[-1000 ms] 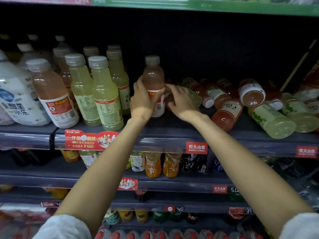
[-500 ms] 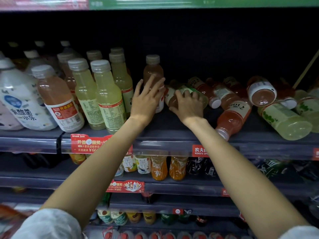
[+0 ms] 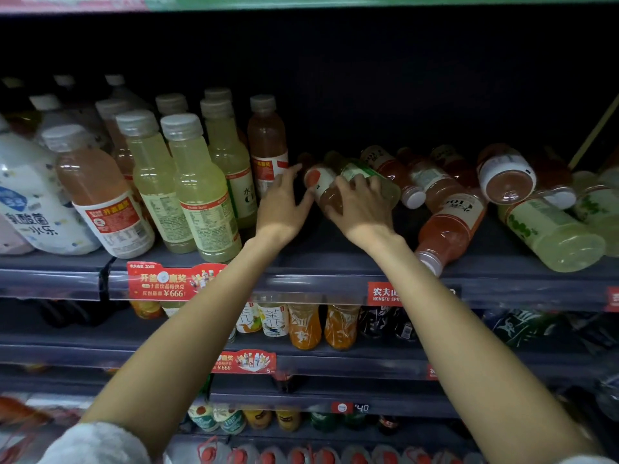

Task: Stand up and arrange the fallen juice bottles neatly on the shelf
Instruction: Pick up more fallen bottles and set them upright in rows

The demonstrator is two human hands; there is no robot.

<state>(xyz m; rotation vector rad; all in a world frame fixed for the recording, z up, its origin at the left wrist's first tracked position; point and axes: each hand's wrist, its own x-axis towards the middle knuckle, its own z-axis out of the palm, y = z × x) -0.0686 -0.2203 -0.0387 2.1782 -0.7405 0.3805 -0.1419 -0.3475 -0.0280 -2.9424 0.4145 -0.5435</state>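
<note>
Picking up one fallen peach juice bottle [image 3: 323,189], lying on its side near the middle of the top shelf [image 3: 335,262]. Held by the right hand [image 3: 360,209], fingers curled over it. Left hand [image 3: 283,202] wide open, just beside the bottle's bottom end, holding nothing. Next, probably: tip it up, cap on top, and set it down beside the standing peach bottle [image 3: 268,145]. Needs care, with a green-label bottle [image 3: 365,172] resting against it. More fallen bottles [image 3: 449,222] piled toward the shelf's right edge; standing lemon bottles [image 3: 197,185] toward the left edge. Dark grey store shelves, red price tags [image 3: 170,283] on the front edge, more drinks on lower shelves [image 3: 318,360].
</note>
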